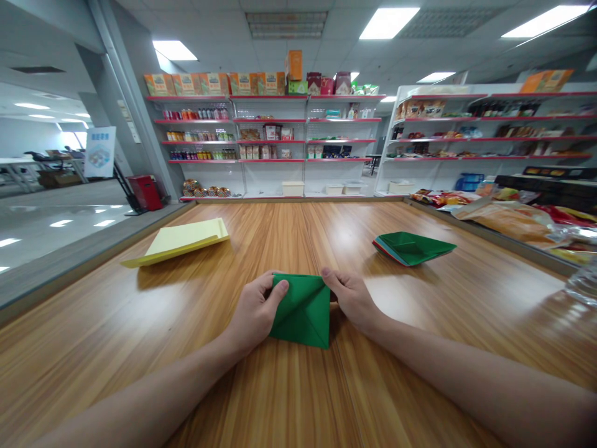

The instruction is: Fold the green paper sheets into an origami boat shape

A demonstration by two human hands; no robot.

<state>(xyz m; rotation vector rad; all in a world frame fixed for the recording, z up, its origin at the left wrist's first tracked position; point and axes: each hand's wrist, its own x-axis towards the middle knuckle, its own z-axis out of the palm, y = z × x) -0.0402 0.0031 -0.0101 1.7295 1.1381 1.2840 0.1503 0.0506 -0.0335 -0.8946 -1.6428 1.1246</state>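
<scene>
A green folded paper (302, 314) with diagonal creases is held up just above the wooden table (261, 398), its face towards me. My left hand (255, 308) pinches its left upper edge, thumb lying on the front. At the top right corner my right hand (352, 297) grips the same paper between thumb and fingers; its fingertips are hidden behind the sheet. Farther off to the right lies a stack of folded papers (413, 247), green on top with red and light blue edges below. To the left lies a pile of yellow paper sheets (184, 241).
Packaged snacks (508, 221) lie beyond the table's right rim, with a clear plastic item (583, 283) at the right edge. White shelves with goods (273, 149) stand behind the table. A red box (145, 191) is on the floor at left, near a sign (99, 152).
</scene>
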